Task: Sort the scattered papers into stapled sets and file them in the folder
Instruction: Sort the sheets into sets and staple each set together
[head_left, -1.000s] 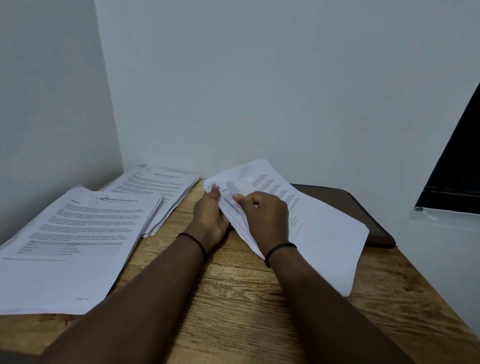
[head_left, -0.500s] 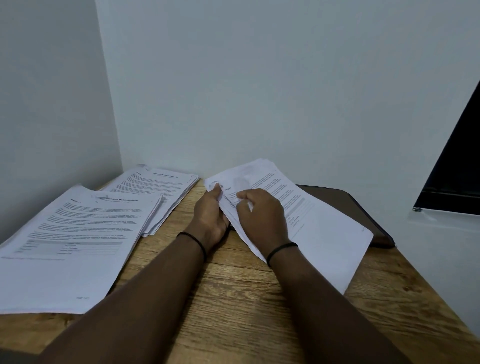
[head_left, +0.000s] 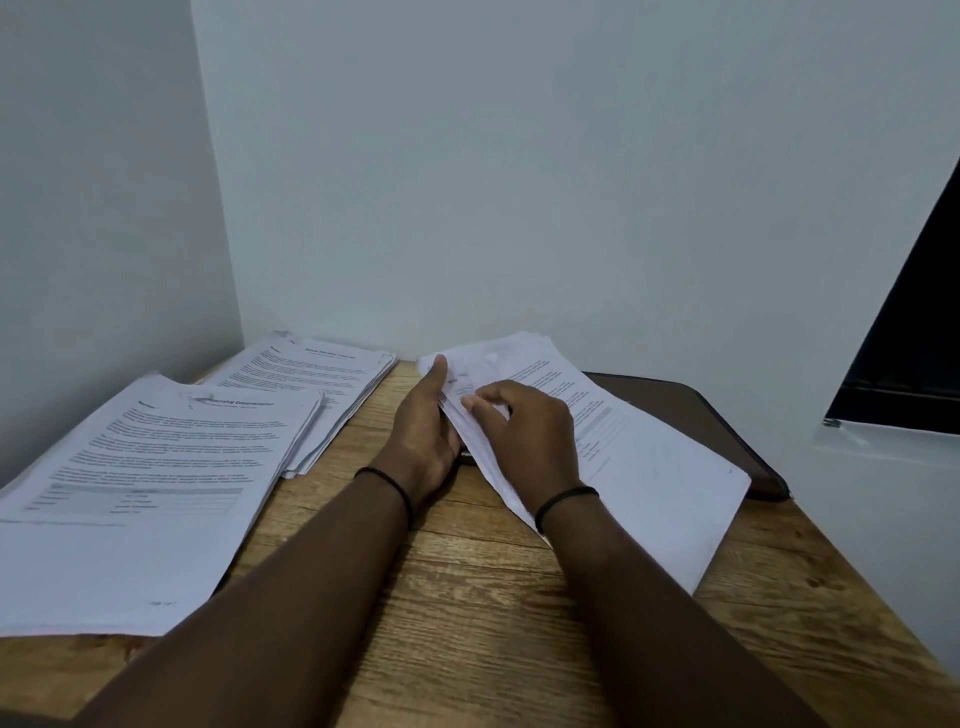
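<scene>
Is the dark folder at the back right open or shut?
Shut, as far as visible: the dark folder lies flat, one cover showing, no pages visible inside; the paper stack covers its left part.

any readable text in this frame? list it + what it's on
"...ship Documentation": heading on the near left stack; its first letters are blurred.
Far left stack: heading too blurred to read.
Sheets in the hands: print too small to read.
Body text and tables on every sheet: unreadable.
</scene>
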